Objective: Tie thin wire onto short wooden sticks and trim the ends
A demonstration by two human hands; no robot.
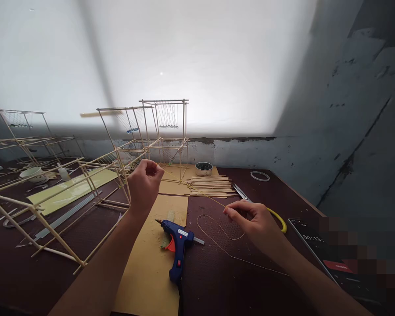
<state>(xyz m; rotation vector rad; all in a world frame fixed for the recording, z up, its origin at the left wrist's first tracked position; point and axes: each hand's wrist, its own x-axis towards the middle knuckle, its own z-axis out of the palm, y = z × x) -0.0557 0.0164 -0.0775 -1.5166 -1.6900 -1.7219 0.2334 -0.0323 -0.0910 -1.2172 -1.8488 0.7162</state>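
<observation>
Thread (216, 201), stretched between two hands above the bench (213, 289), at the centre of the clock face. At 9 o'clock, left hand (145, 184): grip closed, pinching one part of the thread. At 4 o'clock, right hand (253, 219): a second pinch on the same thread. Likely fault here: slippage, from so thin a strand between bare fingertips. At 5 o'clock, slack tail (231, 256), looped on the bench; liable to knot or snag if pulled quickly. At 6 o'clock, glue gun (181, 239) lying partly on cardboard (141, 281), red light (181, 237) lit, nozzle (158, 221) pointing toward the left forearm (125, 245); probably hot, hence a risk of burnt skin or scorched thread on any downward drift. At 2 o'clock, loose sticks (210, 186), easily scattered or caught by a sagging thread. At 3 o'clock, scissors (242, 192), partly hidden behind the right hand; possible nick from a careless forward reach. At 11 o'clock, stick frame (171, 100) with hanging shiny balls (169, 127); tangling or a cracked joint conceivable after a bump from the left hand; gap or contact between hand and frame impossible to tell.
</observation>
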